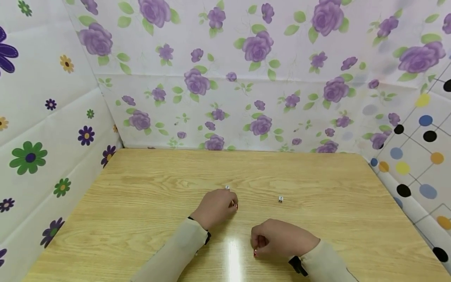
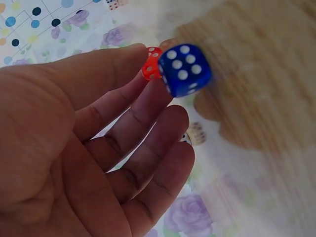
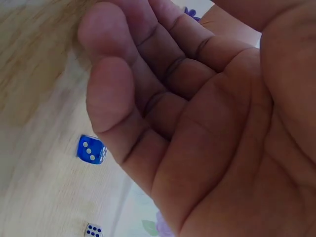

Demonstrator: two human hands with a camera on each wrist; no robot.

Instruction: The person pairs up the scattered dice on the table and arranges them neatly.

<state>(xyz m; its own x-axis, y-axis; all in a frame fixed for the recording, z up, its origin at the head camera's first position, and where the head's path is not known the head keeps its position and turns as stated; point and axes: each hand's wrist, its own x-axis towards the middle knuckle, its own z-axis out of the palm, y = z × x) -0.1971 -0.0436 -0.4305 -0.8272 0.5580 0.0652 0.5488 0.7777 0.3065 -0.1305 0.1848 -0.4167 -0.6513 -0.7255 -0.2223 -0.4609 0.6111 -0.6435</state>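
My left hand (image 1: pixel 215 207) pinches a red die (image 2: pixel 152 64) with white pips between thumb and fingertips. Right by those fingertips, in the left wrist view, is a blue die (image 2: pixel 186 70) showing six white pips. My right hand (image 1: pixel 283 237), lower and to the right, has a red die (image 1: pixel 255 253) between its thumb and curled fingers. That die is hidden in the right wrist view, where another view of the table shows a blue die (image 3: pixel 91 149) beyond the fingers.
A white die (image 1: pixel 227 187) lies just past my left hand. Another white die (image 1: pixel 280 199) sits farther right on the wooden table (image 1: pixel 169 168). Flower-patterned sheets (image 1: pixel 260 98) stand behind and at the left; a dotted sheet (image 1: pixel 428 164) borders the right side.
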